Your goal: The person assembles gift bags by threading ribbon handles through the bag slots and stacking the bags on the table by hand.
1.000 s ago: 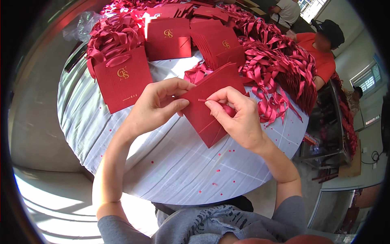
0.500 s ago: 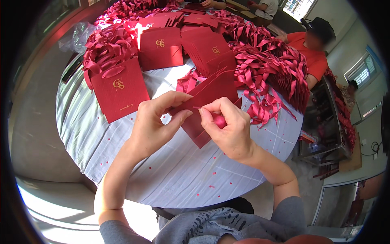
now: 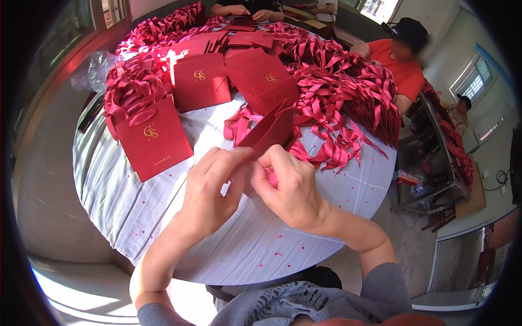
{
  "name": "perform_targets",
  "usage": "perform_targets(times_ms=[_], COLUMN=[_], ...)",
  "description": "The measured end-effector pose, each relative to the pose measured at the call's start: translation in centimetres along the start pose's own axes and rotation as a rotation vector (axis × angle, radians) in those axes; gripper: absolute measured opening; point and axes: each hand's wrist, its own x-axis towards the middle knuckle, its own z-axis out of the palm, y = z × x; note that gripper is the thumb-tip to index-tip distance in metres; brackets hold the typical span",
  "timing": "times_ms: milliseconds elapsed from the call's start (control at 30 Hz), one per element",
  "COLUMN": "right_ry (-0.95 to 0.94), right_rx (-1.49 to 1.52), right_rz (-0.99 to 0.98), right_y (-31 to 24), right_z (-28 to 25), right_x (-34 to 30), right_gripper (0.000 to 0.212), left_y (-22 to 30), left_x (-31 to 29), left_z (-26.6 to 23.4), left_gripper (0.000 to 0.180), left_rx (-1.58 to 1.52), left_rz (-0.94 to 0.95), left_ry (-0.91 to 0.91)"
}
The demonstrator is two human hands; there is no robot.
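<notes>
with the left hand (image 3: 209, 187) and right hand (image 3: 291, 190) both pinching the red paper bag (image 3: 269, 133) above the table (image 3: 136, 201), the person does well to keep its edge steady and fingers close together.

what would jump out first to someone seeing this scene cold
Dead centre, the left hand and right hand pinch a folded red paper bag above a round table with a white cloth. Behind it a big heap of red ribbons sprawls over the far right of the table. To the left, a finished red gift bag lies on the cloth, its ribbon handles bunched at the top.
</notes>
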Motion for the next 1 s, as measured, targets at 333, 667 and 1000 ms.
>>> perform_targets(times_ms=[333,667,1000], right_ry=[-0.059,-0.566,-0.92], right_rx=[-0.22,0.033,0.145], right_rz=[-0.229,-0.224,0.053], right_y=[-0.3,1.1,1.7], right_z=[-3.0,-3.8,-4.3], right_x=[1.7,4.4,8.2], right_gripper=[0.043,0.011,0.019], left_y=[0.3,1.1,1.4], left_x=[0.5,0.2,0.4], left_z=[-0.9,-0.9,-0.5], left_gripper=[0.034,0.033,0.028], left_rx=[0.006,0.267,0.464], left_rz=[0.027,0.15,0.198], left_ry=[-0.045,-0.101,-0.052])
